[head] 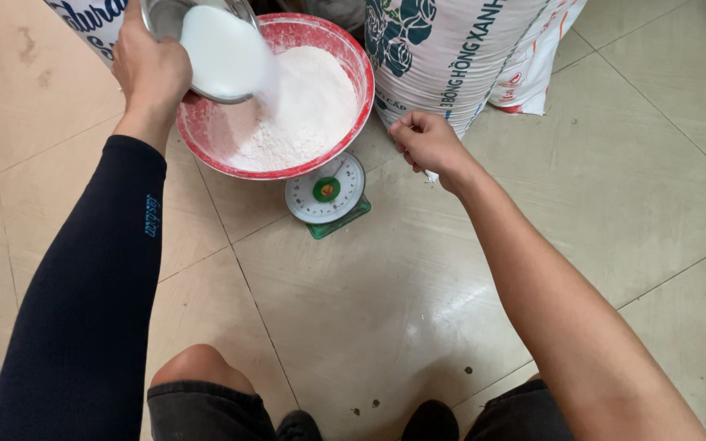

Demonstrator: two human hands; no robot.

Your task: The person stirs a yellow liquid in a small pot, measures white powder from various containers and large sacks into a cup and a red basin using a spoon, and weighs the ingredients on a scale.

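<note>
My left hand, in a dark sleeve, grips a metal bowl tilted over a red plastic basin. White powder pours from the metal bowl onto the heap of white flour inside the basin. The basin rests on a green dial scale on the floor. My right hand hovers beside the scale with its fingers curled, holding nothing, close to the foot of a large printed sack.
A second white sack leans behind the first at the right. Another printed sack stands at the top left. My knees and dark shoes are at the bottom over beige floor tiles.
</note>
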